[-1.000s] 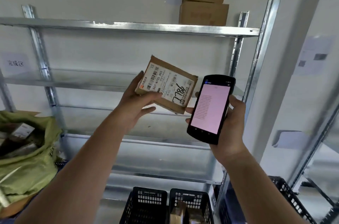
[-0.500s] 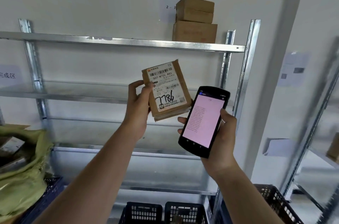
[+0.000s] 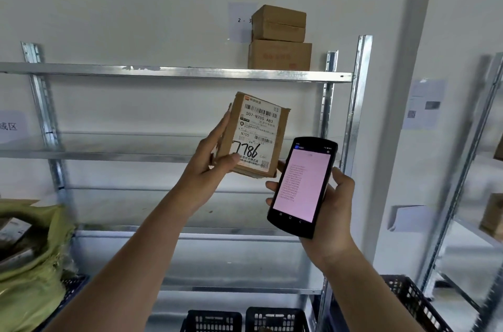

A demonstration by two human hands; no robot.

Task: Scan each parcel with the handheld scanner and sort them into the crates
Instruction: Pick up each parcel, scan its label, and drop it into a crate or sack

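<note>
My left hand (image 3: 211,163) holds a small brown cardboard parcel (image 3: 255,135) upright in front of the metal shelving, thumb on its lower front and fingers along its left side. Its white label faces me, with barcodes and "7786" handwritten in black. My right hand (image 3: 330,209) grips the black handheld scanner (image 3: 302,186), just right of and below the parcel; its screen glows pink with lines of small text. Black crates (image 3: 276,318) stand on the floor below, and another crate (image 3: 413,301) sits at the lower right.
Galvanised shelving (image 3: 174,73) fills the view, with two stacked cardboard boxes (image 3: 279,37) on the top shelf. A green sack (image 3: 30,263) holding parcels sits at the left. A second shelf unit (image 3: 476,182) stands at the right beyond a wall corner.
The parcel has been turned from tilted to upright, label facing me, and raised a little. The scanner hand stayed beside it. My view has tipped upward, so the crates sit lower in frame.
</note>
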